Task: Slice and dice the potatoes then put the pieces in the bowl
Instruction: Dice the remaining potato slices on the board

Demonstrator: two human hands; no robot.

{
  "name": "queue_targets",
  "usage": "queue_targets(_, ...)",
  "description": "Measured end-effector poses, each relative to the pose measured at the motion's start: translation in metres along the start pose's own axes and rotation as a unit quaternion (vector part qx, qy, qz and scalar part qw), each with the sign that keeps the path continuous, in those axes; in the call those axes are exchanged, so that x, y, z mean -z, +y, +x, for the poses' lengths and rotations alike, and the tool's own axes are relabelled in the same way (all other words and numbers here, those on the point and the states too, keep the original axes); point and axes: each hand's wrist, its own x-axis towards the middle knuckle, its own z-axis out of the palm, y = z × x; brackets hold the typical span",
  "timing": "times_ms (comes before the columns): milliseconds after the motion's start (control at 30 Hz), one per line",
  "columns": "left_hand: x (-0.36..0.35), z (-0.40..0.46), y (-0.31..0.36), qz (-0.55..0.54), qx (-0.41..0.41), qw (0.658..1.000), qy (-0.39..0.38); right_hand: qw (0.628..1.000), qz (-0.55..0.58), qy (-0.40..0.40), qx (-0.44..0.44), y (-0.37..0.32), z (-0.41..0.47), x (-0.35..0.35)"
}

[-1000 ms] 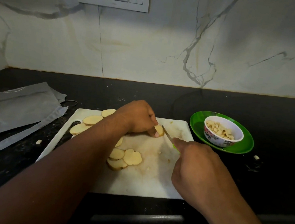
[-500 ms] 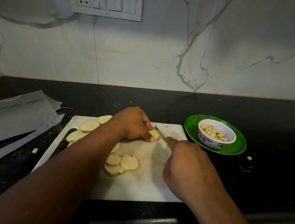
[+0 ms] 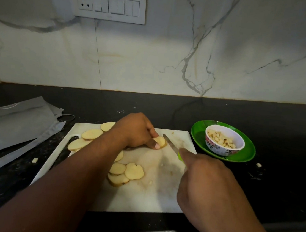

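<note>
- Holding a small stack of potato slices (image 3: 160, 141) against the white cutting board (image 3: 141, 198), the left hand (image 3: 135, 131) has fingers curled down over the stack, thumb tip at its near edge.
- Right hand (image 3: 205, 181) grips a knife (image 3: 171, 145); only a strip of green handle shows at the knuckles, index finger laid along the top. Blade tip is just right of the held stack; whether it touches the potato I cannot tell.
- Bowl (image 3: 223, 148): small, white inside, floral pattern on the outer wall, upright. Contents: pale diced potato (image 3: 220, 139), filling the bottom to roughly half depth.
- Bowl stands on a green plate (image 3: 198, 136), right of the board and close to its far right corner. Plate holds only the bowl.
- Board, far left: round slices (image 3: 91, 134) lying flat, partly overlapping, some hidden under the left forearm.
- Board, centre: three more slices (image 3: 134, 171), overlapping, skin showing on the lowest one.
- Loose small bits on the board near the right hand; one stray piece (image 3: 258, 165) on the black counter (image 3: 285, 138) right of the plate, another (image 3: 35, 160) left of the board.
- Grey cloth (image 3: 14, 122) lies on the counter at left, apart from the board.
- Marble-pattern wall behind carries a switch panel (image 3: 110, 5).
</note>
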Motion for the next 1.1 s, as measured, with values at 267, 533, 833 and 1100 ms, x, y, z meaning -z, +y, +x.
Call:
queue_targets(267, -0.001, 0.003, -0.001, -0.008, 0.010, 1.000, 0.001, 1.000, 0.007, -0.015, -0.020, -0.005, 0.016, -0.028)
queue_targets(533, 0.000, 0.003, -0.004, -0.012, 0.005, 1.000, 0.008, 0.999, 0.010, -0.044, -0.008, -0.002, -0.010, 0.006)
queue_targets(833, -0.001, 0.000, -0.004, -0.018, 0.006, 1.000, 0.011, 1.000, 0.012, -0.011, -0.026, -0.006, 0.023, -0.031)
queue_targets(1100, 0.001, 0.000, -0.004, -0.016, 0.003, 1.000, 0.003, 0.998, 0.017, -0.066, -0.016, 0.002, -0.016, -0.003)
